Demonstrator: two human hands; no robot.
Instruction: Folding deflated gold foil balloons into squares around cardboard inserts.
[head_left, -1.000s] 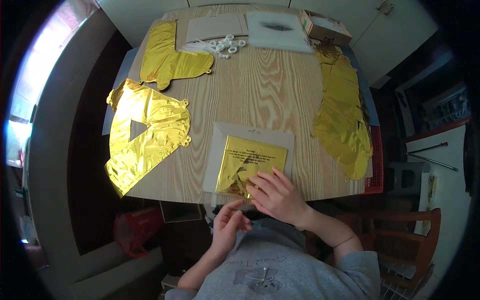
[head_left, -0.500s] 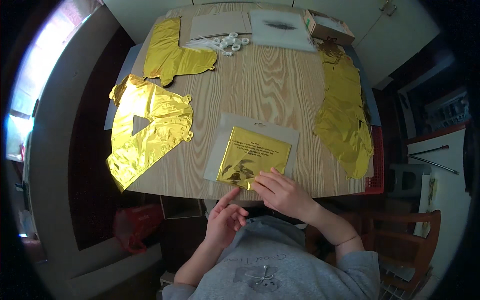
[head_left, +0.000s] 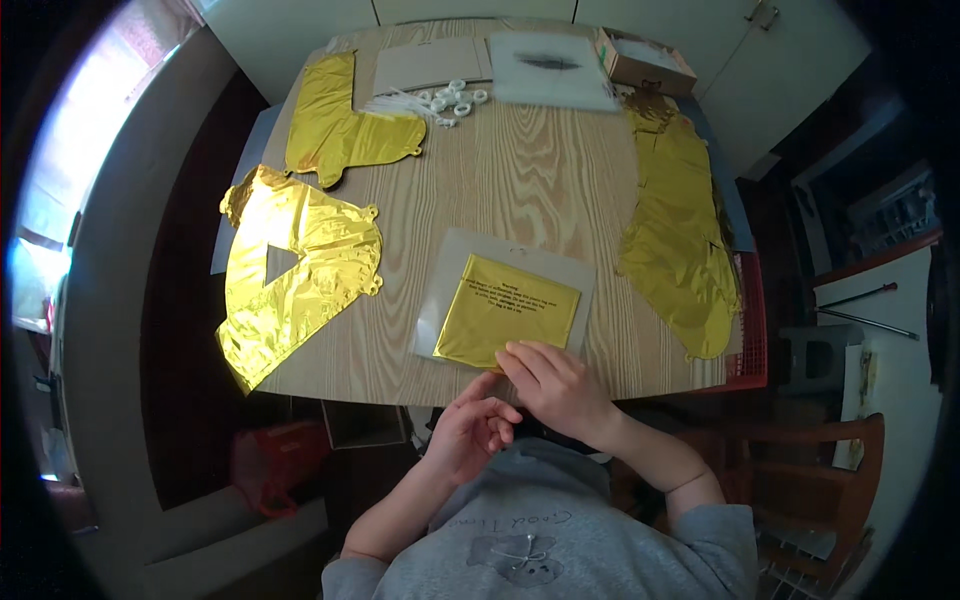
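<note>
A flat clear plastic bag (head_left: pixel 572 270) lies near the table's front edge, with a pale card and a folded gold foil balloon (head_left: pixel 500 320) inside it. Small black print shows over the gold. My right hand (head_left: pixel 558 392) grips the bag's near edge, its fingers bent together over the top and the thumb hidden. Just below that edge is my left hand (head_left: pixel 472 436), index finger stretched toward the right fingertips and the other fingers loosely curled. Nothing shows in the left hand.
Flat gold foil balloons lie at the left (head_left: pixel 335 240), far left (head_left: pixel 322 120) and right (head_left: pixel 680 240). At the back are white ribbon rolls (head_left: pixel 458 98), white sticks (head_left: pixel 395 103), grey cards (head_left: pixel 425 68), clear bags (head_left: pixel 548 85) and a box (head_left: pixel 648 70). A wooden chair (head_left: pixel 860 490) stands right.
My left hand has moved up and right, its index finger now close to the right fingertips. The right hand has shifted slightly left along the bag's edge. The gold surface looks smoother.
</note>
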